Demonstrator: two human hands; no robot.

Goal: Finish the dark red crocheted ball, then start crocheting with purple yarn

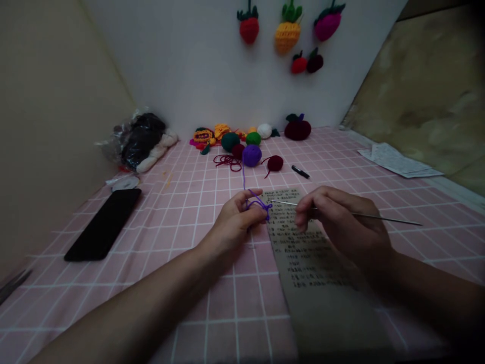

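Observation:
My left hand point(242, 215) pinches a small looped piece of purple yarn point(267, 206) between thumb and fingers. A strand runs from it, past the fingers, back to a purple yarn ball point(251, 155). My right hand point(337, 217) grips a long thin metal crochet hook point(386, 219) like a pencil. The hook's tip points left and lies close to the purple loops; whether it touches them I cannot tell. Below both hands rests a brown sheet with handwritten lines point(303, 253).
A pink checked cloth point(182, 222) covers the table. Several yarn balls and crocheted pieces point(222, 132) lie at the back, near a black pen point(300, 171). A black phone point(103, 224) and a plastic bag point(142, 141) lie left, papers point(397, 159) right. Crocheted fruits point(287, 36) hang on the wall.

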